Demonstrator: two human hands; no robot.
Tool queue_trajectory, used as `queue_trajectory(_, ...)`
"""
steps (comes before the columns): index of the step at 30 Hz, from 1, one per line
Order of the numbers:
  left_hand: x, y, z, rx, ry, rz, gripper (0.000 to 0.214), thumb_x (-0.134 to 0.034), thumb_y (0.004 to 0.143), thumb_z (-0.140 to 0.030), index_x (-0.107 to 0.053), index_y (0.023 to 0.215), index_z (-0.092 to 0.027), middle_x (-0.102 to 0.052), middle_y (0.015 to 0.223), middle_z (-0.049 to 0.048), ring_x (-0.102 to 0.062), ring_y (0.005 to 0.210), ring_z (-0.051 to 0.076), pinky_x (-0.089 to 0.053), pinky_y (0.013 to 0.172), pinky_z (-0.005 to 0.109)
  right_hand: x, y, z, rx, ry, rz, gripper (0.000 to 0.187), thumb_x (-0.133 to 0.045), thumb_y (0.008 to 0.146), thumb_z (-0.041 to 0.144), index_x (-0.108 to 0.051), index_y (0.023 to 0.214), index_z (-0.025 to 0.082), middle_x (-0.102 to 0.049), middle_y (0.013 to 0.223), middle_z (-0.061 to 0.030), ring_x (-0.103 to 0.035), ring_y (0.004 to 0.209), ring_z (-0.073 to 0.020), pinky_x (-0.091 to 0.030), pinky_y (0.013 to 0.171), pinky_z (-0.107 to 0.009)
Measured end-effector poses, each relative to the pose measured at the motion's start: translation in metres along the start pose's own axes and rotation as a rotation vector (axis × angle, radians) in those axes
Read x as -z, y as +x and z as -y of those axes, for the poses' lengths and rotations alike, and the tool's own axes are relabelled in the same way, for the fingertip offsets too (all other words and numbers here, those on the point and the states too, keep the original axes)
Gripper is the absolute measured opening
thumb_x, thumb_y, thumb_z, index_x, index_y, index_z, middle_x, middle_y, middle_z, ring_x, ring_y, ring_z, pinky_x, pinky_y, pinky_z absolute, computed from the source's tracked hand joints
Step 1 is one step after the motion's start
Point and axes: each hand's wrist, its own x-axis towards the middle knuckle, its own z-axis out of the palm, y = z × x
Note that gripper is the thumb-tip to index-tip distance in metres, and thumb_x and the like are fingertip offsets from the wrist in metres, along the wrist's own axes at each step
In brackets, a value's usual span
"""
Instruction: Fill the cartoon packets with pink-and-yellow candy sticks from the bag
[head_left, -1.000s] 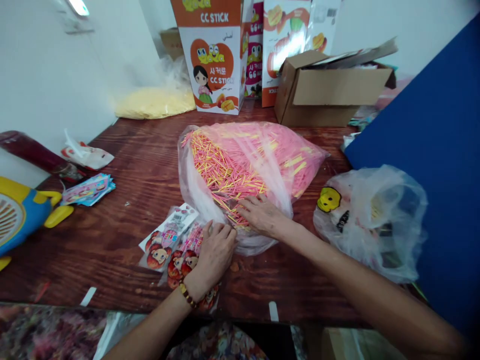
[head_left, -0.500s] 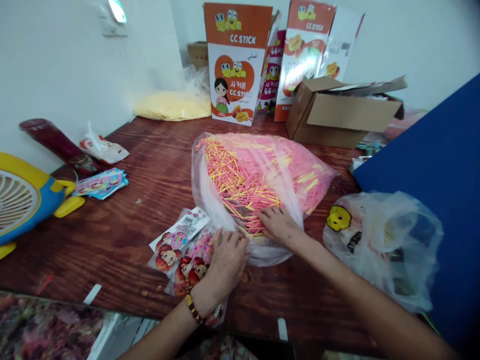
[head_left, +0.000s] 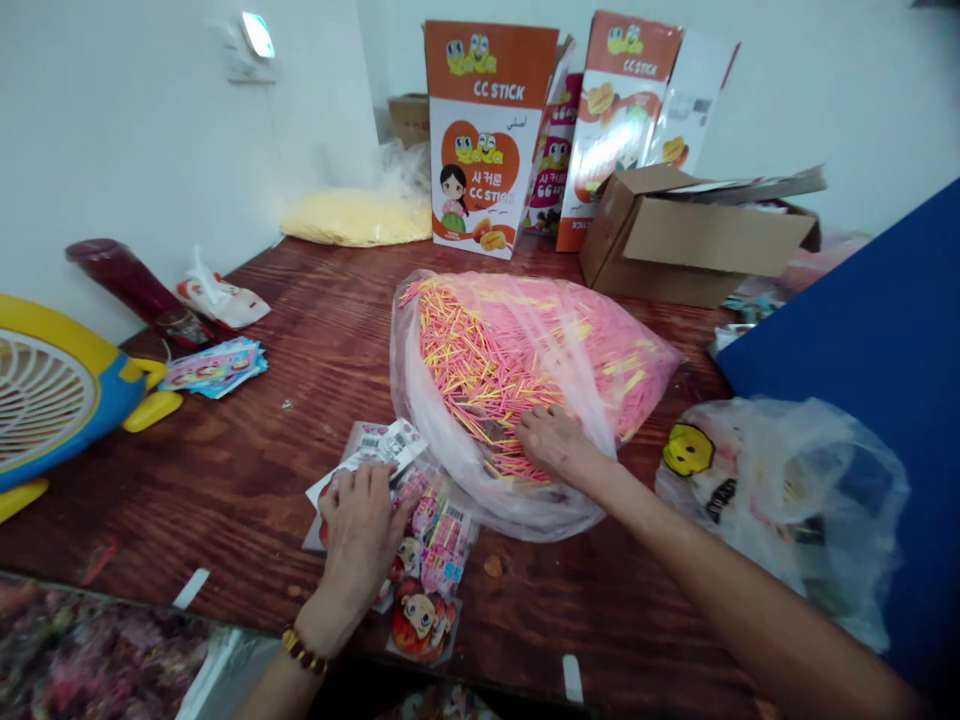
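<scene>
A clear plastic bag (head_left: 645, 375) full of thin pink and yellow sticks (head_left: 469, 345) lies on the table, its mouth toward me. My right hand (head_left: 555, 445) reaches into the mouth with fingers bent together on the sticks; their tips are partly hidden. To the left, my left hand (head_left: 361, 530) rests on flat printed packets, thumb apart from the fingers. One clear packet (head_left: 421, 615) with a red-haired cartoon figure lies beside that hand, near the table's front edge. Partly under its fingertips is a white card with a barcode (head_left: 401, 443).
Cartons (head_left: 487, 130) and an open brown box (head_left: 705, 240) stand at the back. A yellow-blue fan (head_left: 67, 400), a dark red bottle (head_left: 124, 285), tissues (head_left: 225, 300) and blue-pink packets (head_left: 217, 367) are at left. Right are a crumpled plastic bag (head_left: 780, 490) and a blue panel (head_left: 862, 330).
My left hand has moved left from the bag's edge onto the packets, uncovering more of them. My right hand has stayed among the sticks, its fingers now more bent. The view has shifted slightly.
</scene>
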Motion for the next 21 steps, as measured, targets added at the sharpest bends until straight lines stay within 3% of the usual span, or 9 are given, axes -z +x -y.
queue_trajectory(5, 0.002, 0.001, -0.005, -0.004, 0.054, 0.099, 0.032, -0.060, 0.091, -0.040, -0.063, 0.114, -0.019, -0.066, 0.109, 0.0113, -0.054, 0.105, 0.034, -0.037, 0.088, 0.048, -0.008, -0.006, 0.005, -0.001, -0.034, -0.059, 0.019, -0.046, 0.094, 0.011, -0.064, 0.101, 0.013, -0.066, 0.100, -0.0126, -0.058, 0.093, -0.0265, -0.038, 0.080, -0.038)
queue_trajectory(12, 0.000, 0.008, -0.005, 0.043, -0.084, 0.141, 0.020, -0.057, 0.092, -0.036, -0.064, 0.102, -0.020, -0.065, 0.108, 0.0102, -0.053, 0.104, 0.031, -0.036, 0.086, 0.045, -0.023, -0.010, 0.002, -0.084, 0.046, -0.068, 0.020, -0.044, 0.095, 0.010, -0.061, 0.104, 0.013, -0.065, 0.103, -0.0131, -0.057, 0.096, -0.0259, -0.038, 0.085, -0.037)
queue_trajectory(18, -0.001, 0.013, 0.004, 0.029, -0.125, 0.140, 0.016, -0.060, 0.090, -0.033, -0.066, 0.081, -0.021, -0.066, 0.096, 0.0071, -0.054, 0.097, 0.028, -0.034, 0.083, 0.042, -0.016, -0.009, 0.002, -0.113, 0.090, -0.026, 0.026, -0.040, 0.094, 0.008, -0.061, 0.108, 0.012, -0.066, 0.108, -0.0148, -0.059, 0.100, -0.0279, -0.039, 0.087, -0.039)
queue_trajectory(21, 0.006, 0.014, 0.002, -0.008, -0.076, 0.133, 0.018, -0.055, 0.093, -0.032, -0.067, 0.085, -0.021, -0.067, 0.096, 0.0074, -0.055, 0.098, 0.029, -0.034, 0.084, 0.044, -0.010, -0.007, 0.000, -0.128, 0.147, 0.026, 0.029, -0.041, 0.092, 0.007, -0.063, 0.109, 0.012, -0.066, 0.111, -0.0154, -0.060, 0.102, -0.0264, -0.040, 0.088, -0.037)
